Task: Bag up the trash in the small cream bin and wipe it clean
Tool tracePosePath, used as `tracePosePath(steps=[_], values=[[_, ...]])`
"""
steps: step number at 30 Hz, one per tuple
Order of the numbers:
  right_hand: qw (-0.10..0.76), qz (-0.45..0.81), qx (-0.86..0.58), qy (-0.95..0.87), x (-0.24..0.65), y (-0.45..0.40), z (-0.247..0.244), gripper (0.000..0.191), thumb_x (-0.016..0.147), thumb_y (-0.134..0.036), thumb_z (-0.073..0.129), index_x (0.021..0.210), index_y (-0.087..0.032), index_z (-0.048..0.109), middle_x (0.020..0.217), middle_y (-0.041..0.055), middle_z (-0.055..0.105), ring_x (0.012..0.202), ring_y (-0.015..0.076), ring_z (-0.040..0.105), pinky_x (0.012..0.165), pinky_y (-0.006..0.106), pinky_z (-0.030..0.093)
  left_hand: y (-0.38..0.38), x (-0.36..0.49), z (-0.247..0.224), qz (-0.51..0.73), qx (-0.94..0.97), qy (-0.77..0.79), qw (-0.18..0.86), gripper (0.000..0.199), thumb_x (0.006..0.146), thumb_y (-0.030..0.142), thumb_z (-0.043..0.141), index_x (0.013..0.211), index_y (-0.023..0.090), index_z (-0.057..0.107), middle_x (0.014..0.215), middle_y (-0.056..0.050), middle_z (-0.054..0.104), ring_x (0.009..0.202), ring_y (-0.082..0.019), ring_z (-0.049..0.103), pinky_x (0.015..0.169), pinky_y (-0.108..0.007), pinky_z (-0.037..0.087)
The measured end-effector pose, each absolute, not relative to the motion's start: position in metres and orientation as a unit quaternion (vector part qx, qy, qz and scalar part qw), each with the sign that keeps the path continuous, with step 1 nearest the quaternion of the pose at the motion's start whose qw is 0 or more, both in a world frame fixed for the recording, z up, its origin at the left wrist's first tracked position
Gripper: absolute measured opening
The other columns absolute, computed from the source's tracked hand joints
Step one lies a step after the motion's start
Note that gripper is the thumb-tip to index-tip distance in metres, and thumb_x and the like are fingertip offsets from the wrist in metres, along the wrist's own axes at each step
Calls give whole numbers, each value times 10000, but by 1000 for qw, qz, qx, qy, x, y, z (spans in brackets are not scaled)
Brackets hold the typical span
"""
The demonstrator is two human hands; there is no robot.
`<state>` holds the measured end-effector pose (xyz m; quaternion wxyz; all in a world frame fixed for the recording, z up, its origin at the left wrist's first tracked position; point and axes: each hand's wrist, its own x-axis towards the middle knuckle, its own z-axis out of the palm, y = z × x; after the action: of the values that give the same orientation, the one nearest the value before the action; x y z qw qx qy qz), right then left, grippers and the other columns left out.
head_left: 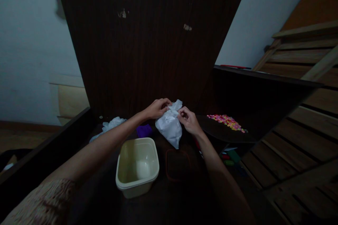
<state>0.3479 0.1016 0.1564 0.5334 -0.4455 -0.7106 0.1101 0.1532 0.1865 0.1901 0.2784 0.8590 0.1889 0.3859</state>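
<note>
A white plastic bag (pixel 170 129), gathered and twisted at its neck, rests on the dark desk in the middle of the view. From the left, my left hand (pixel 158 108) grips the bag near its neck with bent fingers. On the other side, my right hand (pixel 188 119) pinches the plastic just below the gathered top. What the bag contains is hidden. In front of it, nearer to me, stands a cream plastic tub (pixel 137 163) without a lid, its inside bare. A small purple bundle (pixel 144 130) lies behind the tub.
A crumpled pale plastic bag (pixel 114 123) lies at the left, partly behind my left forearm. A reddish-brown square outline (pixel 178 180) shows right of the tub. Pink and yellow small pieces (pixel 227 122) cover part of the right shelf. A dark upright panel (pixel 148 49) rises behind.
</note>
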Motion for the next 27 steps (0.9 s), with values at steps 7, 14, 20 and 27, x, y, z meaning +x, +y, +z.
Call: tracePosePath(steps=[7, 14, 20, 27], values=[[563, 78, -477, -670, 334, 97, 165, 283, 845, -489, 667, 843, -207, 642, 821, 16, 534, 658, 154, 495, 609, 292, 446, 187, 163, 192, 423, 825, 200, 317, 323, 802, 131, 569, 1125, 141, 593, 757, 33, 567, 661, -113, 522, 634, -235, 434], [552, -86, -466, -686, 308, 77, 192, 100, 926, -279, 593, 841, -231, 617, 877, 41, 579, 785, 200, 575, 710, 322, 463, 158, 154, 217, 453, 799, 168, 358, 267, 884, 193, 536, 1147, 144, 537, 764, 28, 546, 629, -107, 530, 617, -239, 474], [603, -70, -383, -696, 289, 49, 214, 177, 966, -306, 581, 802, -240, 593, 873, 36, 598, 845, 203, 589, 734, 326, 480, 116, 106, 241, 495, 839, 151, 167, 243, 952, 220, 561, 1185, 155, 591, 1019, -50, 667, 898, -163, 625, 802, -279, 497], [606, 99, -279, -738, 269, 47, 219, 386, 956, -574, 564, 792, -226, 588, 900, 41, 512, 861, 196, 548, 730, 319, 467, 92, 52, 240, 466, 863, 193, 2, 284, 956, 127, 498, 1193, 166, 651, 951, -34, 641, 888, -163, 617, 826, -290, 486]])
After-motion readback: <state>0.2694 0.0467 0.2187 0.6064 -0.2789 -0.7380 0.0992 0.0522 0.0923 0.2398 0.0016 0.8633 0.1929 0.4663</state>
